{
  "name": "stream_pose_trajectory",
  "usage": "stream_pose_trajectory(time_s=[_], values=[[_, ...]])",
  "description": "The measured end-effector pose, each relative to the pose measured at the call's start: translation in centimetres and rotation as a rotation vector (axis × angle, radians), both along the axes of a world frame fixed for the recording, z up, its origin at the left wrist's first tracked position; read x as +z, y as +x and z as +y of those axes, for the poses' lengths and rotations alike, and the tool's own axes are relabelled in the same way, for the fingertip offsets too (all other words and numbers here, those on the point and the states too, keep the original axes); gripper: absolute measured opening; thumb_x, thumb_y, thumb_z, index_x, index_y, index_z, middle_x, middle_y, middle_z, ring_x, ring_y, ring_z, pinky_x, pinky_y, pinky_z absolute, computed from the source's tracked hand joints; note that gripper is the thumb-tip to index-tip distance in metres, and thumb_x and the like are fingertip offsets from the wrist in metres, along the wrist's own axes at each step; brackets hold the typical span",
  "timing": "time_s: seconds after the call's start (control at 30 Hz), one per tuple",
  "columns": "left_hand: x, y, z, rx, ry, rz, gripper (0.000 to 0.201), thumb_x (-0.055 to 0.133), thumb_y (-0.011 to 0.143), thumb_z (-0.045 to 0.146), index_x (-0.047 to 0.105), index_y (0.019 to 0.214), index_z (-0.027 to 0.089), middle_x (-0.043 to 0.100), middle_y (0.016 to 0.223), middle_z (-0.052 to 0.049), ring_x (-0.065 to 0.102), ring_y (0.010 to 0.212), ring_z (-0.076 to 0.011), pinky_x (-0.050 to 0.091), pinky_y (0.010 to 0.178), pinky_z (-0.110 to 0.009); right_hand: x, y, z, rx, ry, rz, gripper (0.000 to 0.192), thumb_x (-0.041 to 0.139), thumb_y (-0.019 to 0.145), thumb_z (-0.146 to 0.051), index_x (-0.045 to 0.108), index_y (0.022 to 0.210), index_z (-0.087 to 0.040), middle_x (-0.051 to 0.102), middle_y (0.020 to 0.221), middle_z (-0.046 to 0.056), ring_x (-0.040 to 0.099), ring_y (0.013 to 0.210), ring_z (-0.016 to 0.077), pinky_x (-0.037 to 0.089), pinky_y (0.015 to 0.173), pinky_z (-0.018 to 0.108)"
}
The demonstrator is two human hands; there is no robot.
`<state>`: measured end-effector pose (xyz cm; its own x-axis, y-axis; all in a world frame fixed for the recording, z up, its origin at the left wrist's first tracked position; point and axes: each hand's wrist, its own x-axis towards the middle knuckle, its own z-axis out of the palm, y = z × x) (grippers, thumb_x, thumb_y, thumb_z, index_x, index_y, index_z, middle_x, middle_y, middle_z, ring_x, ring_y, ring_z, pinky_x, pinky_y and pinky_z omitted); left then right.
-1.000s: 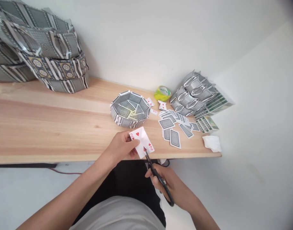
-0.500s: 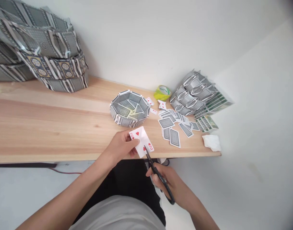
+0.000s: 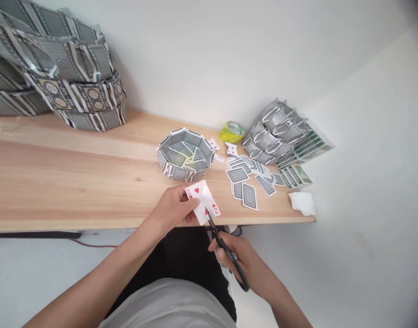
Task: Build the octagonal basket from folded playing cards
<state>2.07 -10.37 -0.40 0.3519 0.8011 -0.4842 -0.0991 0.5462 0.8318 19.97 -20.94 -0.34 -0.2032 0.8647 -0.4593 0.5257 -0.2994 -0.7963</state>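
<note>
My left hand (image 3: 172, 208) pinches a two of hearts playing card (image 3: 202, 201) by its left side, above the table's near edge. My right hand (image 3: 246, 262) grips black scissors (image 3: 225, 250) by the handles. The scissor blades point up and meet the bottom edge of the card. Just beyond the card stands an octagonal bowl (image 3: 184, 155) built from grey-backed cards.
Loose face-down cards (image 3: 250, 175) lie to the right of the bowl on the wooden table (image 3: 75, 177). Behind them are a yellow-green tape roll (image 3: 231, 132), folded card pieces (image 3: 275, 132), green packs (image 3: 294, 175) and a crumpled tissue (image 3: 302, 203). Large card-woven pieces (image 3: 54, 68) fill the far left.
</note>
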Motion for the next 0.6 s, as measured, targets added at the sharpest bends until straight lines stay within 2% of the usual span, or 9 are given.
stream_pose_trajectory(time_s=[0.2,0.6], values=[[-0.11,-0.09,0.03,-0.021,0.048,0.018,0.009,0.063,0.065,0.013,0.063,0.074,0.014,0.067,0.059,0.001,0.06,0.05,-0.0132,0.048,0.045,-0.021,-0.47,0.07,-0.19,-0.013,-0.014,0.03,0.039,0.047,0.091,-0.052,0.06,0.089,-0.016,0.041,0.064,-0.003,0.032,0.056,0.0091,0.027,0.049,0.022],[-0.41,-0.21,0.11,-0.043,0.127,0.064,0.007,0.063,0.066,0.017,0.063,0.073,0.014,0.067,0.059,0.0,0.059,0.049,-0.0128,0.046,0.043,-0.02,-0.69,0.03,-0.39,-0.049,-0.032,0.093,0.041,0.044,0.091,-0.054,0.059,0.087,-0.016,0.04,0.062,-0.004,0.034,0.056,0.0098,0.027,0.051,0.023]])
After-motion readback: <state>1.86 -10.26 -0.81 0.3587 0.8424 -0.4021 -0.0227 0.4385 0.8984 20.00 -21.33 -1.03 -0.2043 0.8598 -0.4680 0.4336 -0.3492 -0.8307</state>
